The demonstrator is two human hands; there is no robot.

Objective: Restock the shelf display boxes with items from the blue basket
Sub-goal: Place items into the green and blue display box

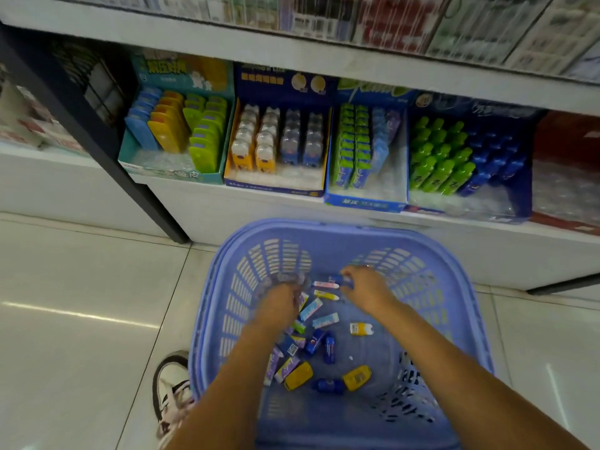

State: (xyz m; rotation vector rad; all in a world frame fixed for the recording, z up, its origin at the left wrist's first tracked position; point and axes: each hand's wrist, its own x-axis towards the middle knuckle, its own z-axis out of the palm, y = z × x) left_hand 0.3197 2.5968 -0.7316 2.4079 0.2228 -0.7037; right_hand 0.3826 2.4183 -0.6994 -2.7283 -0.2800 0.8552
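Below the shelf display boxes (276,186), two stick items (325,295) are seen in the blue basket (324,227), lying crosswise between the hands. The right hand (367,289), nearer, seemingly pinches a blue item (338,280). The left hand (277,298) is curled, its hold unclear.

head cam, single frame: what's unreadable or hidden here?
Head view:
Left hand: motion-blurred; whether it grips anything cannot be told.
Pile of items in the blue basket: partly hidden by the left forearm.
Blue item pinched by the right hand: partly covered by fingers.
Top shelf goods: blurred, cut off by the upper edge.
Red box: cut by the right edge.
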